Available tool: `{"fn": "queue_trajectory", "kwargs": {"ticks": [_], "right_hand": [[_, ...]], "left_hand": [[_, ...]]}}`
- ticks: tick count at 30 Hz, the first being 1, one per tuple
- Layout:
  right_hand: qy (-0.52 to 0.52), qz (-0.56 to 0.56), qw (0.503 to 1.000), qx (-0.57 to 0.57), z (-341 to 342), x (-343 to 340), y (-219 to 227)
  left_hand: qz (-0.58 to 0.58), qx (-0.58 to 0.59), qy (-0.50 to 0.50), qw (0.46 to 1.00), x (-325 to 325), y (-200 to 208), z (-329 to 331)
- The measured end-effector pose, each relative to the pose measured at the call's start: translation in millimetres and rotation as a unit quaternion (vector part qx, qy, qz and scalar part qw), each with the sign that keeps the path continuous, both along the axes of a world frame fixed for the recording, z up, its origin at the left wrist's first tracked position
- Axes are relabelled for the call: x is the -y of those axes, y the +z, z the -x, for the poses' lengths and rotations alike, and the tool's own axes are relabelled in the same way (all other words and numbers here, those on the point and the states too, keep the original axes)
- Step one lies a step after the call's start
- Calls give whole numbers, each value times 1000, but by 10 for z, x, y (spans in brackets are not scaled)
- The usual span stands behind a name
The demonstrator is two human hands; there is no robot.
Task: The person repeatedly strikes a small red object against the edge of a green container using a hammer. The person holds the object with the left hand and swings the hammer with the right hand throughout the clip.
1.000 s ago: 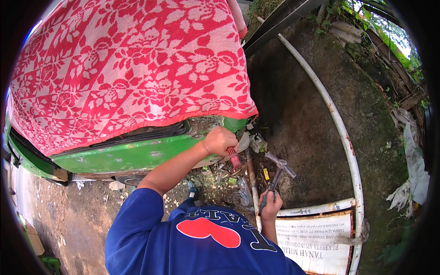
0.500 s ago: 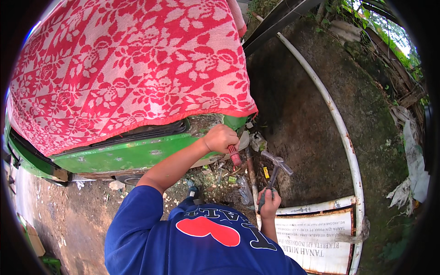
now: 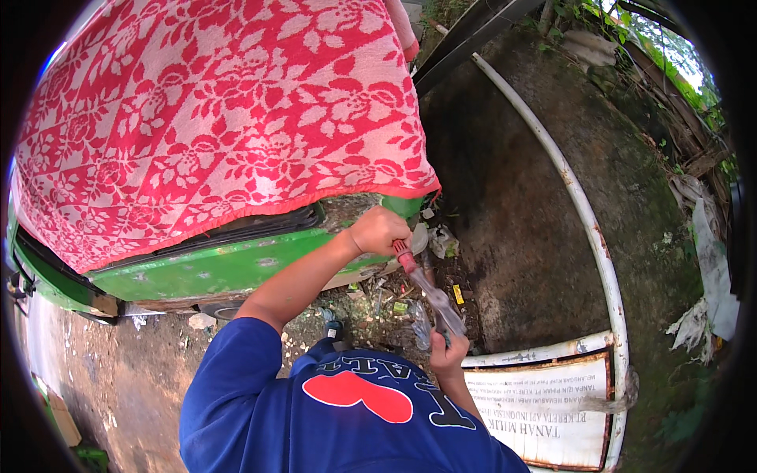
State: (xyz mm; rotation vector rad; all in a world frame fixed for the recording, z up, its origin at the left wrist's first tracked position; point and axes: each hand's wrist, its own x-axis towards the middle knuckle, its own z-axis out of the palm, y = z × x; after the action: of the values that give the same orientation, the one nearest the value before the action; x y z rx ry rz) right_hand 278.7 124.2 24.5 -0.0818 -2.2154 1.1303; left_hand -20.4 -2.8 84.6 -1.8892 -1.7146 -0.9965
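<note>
My left hand [image 3: 380, 230] is closed at the corner of a green vehicle body [image 3: 197, 272], where the paint is worn. It grips a tool with a red handle [image 3: 405, 257], whose end sticks out toward me; the blade or shaft is hidden, so its kind is unclear. Lower right, my right hand [image 3: 449, 351] is wrapped round a hammer. Smeared by motion, the hammer [image 3: 441, 305] reaches up to the end of the red handle; I cannot tell whether they touch.
A red and pink floral blanket [image 3: 236, 110] covers the vehicle's upper part. A white, rusty metal frame [image 3: 579, 197] with a signboard [image 3: 544, 402] lies at right. Litter and a crumpled plastic bag [image 3: 443, 243] lie on the dirt ground below the corner.
My right hand has moved left with the hammer, bringing it from beside the red handle to the handle's end. My left hand stays nearly in place.
</note>
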Motion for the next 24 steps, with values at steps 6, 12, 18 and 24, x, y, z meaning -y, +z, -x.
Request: {"fn": "queue_trajectory", "kwargs": {"ticks": [6,12,18,24], "right_hand": [[6,185,980,-67,-8,125,228],[-22,127,990,64,85,65,294],[6,162,985,-57,113,99,318],[-20,209,977,-31,157,53,355]], "left_hand": [[27,23,29,999,34,15,24],[22,52,33,998,9,27,2],[13,72,45,996,-34,83,35],[30,70,87,993,-14,19,54]]}}
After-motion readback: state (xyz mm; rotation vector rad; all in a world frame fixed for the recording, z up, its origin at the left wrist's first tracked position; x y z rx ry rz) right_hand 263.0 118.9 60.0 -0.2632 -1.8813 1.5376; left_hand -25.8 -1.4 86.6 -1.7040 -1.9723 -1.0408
